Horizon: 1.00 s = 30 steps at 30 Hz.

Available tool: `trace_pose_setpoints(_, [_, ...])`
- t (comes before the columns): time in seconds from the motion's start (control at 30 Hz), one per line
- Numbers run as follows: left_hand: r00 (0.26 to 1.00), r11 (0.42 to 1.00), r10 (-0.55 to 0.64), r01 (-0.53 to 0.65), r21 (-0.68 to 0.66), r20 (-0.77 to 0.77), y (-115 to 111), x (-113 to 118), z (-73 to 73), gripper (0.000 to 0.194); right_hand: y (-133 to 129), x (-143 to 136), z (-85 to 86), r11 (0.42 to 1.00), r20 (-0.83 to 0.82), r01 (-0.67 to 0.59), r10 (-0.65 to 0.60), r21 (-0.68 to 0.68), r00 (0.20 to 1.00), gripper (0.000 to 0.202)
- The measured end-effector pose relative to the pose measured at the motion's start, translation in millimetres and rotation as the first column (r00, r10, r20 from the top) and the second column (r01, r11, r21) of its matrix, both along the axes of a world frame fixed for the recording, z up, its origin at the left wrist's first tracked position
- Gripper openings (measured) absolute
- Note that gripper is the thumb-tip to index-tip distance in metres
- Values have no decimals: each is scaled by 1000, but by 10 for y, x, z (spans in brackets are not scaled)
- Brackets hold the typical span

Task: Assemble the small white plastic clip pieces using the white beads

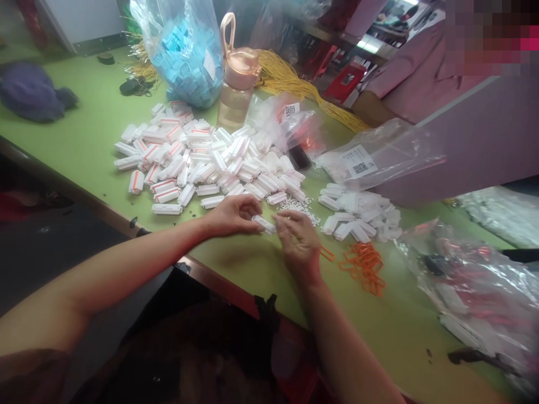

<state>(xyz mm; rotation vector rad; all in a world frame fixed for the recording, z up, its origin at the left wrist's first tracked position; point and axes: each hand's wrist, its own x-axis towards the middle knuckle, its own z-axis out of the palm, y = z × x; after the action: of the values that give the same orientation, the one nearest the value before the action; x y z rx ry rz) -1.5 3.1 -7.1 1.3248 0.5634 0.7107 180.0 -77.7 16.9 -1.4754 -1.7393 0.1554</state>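
Observation:
My left hand (236, 214) pinches a white plastic connector housing (264, 224) above the table, near its front edge. At the housing's right end is my right hand (300, 238), thumb and fingertips pressed together. Whatever those fingers hold is too small to make out. Just behind my right hand lie small white plastic pieces (306, 212), scattered loosely. A large heap of white housings (197, 160), some with orange strips, spreads behind my left hand. Orange rectangular frames (366, 266) lie to the right of my right hand, below a smaller pile of white parts (364, 213).
A clear bag of blue parts (185, 62) and a drink bottle (237, 84) stand at the back. Yellow cables (303, 87) run behind. Labelled plastic bags (379, 157) and a bag of parts (484, 292) are at right. A person (421, 78) sits across the table.

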Motion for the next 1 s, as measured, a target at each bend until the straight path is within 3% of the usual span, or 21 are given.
trace_pose_setpoints(0.1, [996, 1000, -21, 22, 16, -81, 2, -6, 16, 42, 92, 220, -25, 991, -85, 108, -114, -79, 990, 27])
trace_pose_setpoints(0.3, [989, 997, -20, 31, 72, -149, -12, -4, 72, 37, 216, 371, -174, 973, 318, 185, -132, -140, 939, 21])
trace_pose_setpoints(0.47, [988, 995, -15, 30, 93, -156, -15, 2, 77, 37, 277, 305, -167, 980, 456, 174, -114, -93, 883, 20])
trace_pose_setpoints(0.6, [986, 994, -12, 31, 109, -164, -3, -5, 68, 37, 232, 372, -109, 971, 372, 132, -50, -199, 927, 23])
trace_pose_setpoints(0.7, [986, 992, -20, 40, 119, -163, 4, -12, 54, 37, 187, 429, -75, 954, 268, 188, -123, -233, 956, 24])
trace_pose_setpoints(0.9, [986, 993, -14, 33, 112, -167, -9, -8, 67, 37, 174, 333, -94, 933, 410, 288, -182, -214, 894, 20])
trace_pose_setpoints(1.0, [987, 995, -13, 28, 94, -159, -16, -1, 90, 36, 181, 279, -110, 925, 389, 299, -192, -234, 901, 19])
